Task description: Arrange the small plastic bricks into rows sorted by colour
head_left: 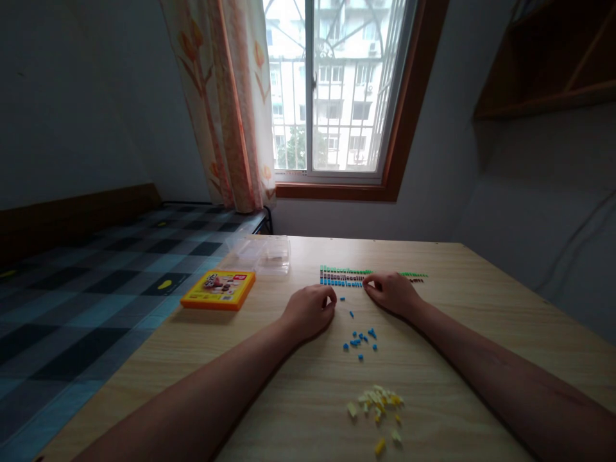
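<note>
Both my hands rest on a light wooden table. My left hand lies knuckles up with its fingers curled under, just left of two loose blue pieces. My right hand has its fingers pinched together at the rows of small bricks, which lie in green, brown and blue lines; what the fingertips hold is too small to make out. A scatter of loose blue bricks sits between my forearms. Closer to me lies a heap of yellow bricks.
An orange box lies flat at the table's left side, with a clear plastic container behind it. A bed with a checked cover stands to the left. A window and curtain are beyond the table.
</note>
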The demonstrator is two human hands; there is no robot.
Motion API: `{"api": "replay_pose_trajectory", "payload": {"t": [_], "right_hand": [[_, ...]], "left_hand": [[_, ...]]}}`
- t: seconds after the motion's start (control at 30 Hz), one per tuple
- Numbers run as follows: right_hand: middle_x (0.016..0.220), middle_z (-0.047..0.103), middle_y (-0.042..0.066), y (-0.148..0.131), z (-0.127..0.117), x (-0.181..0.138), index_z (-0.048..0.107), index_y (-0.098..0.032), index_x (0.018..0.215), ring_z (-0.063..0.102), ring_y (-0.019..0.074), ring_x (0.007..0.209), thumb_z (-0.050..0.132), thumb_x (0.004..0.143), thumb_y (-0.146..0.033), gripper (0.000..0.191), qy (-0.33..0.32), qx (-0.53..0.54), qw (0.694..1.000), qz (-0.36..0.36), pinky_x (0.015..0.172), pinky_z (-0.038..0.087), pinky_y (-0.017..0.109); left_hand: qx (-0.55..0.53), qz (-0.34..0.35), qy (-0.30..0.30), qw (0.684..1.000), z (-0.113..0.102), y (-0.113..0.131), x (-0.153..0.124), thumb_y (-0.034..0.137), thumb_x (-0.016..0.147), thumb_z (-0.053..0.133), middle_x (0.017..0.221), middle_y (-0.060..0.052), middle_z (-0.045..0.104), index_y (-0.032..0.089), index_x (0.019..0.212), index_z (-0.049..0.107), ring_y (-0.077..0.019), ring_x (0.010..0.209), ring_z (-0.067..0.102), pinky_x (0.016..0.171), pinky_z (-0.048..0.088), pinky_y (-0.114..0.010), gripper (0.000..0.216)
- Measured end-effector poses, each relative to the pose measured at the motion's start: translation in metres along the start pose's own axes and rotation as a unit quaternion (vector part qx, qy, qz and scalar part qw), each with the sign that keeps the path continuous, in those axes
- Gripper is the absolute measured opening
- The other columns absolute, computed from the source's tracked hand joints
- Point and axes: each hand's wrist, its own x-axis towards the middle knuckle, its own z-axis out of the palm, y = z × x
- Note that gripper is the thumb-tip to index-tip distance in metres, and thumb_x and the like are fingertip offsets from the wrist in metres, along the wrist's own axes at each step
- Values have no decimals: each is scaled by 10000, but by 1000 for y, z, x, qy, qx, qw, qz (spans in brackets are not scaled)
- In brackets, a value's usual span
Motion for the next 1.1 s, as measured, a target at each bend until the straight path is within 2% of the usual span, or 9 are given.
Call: {"api": "replay_pose_trajectory", "payload": {"t": [0.27, 1.1], "right_hand": [[789, 733, 2, 1, 4, -1, 744, -278, 980, 640, 156, 678, 532, 851, -328, 253, 14, 8, 1000, 9, 616, 405, 241], [769, 735, -9, 3, 9, 1, 740, -297, 977, 649, 159, 664, 522, 869, -348, 249, 0, 13, 1000, 4, 624, 405, 249]], "left_hand": [[1, -5, -3, 1000, 0, 0, 0, 226, 801, 554, 818, -16, 686, 219, 855, 680, -150, 725, 606, 649, 429, -243, 137], [21, 15, -18, 1000, 1, 0, 0, 241, 819, 535, 807, -6, 686, 228, 848, 671, -151, 720, 592, 653, 410, -250, 139]]}}
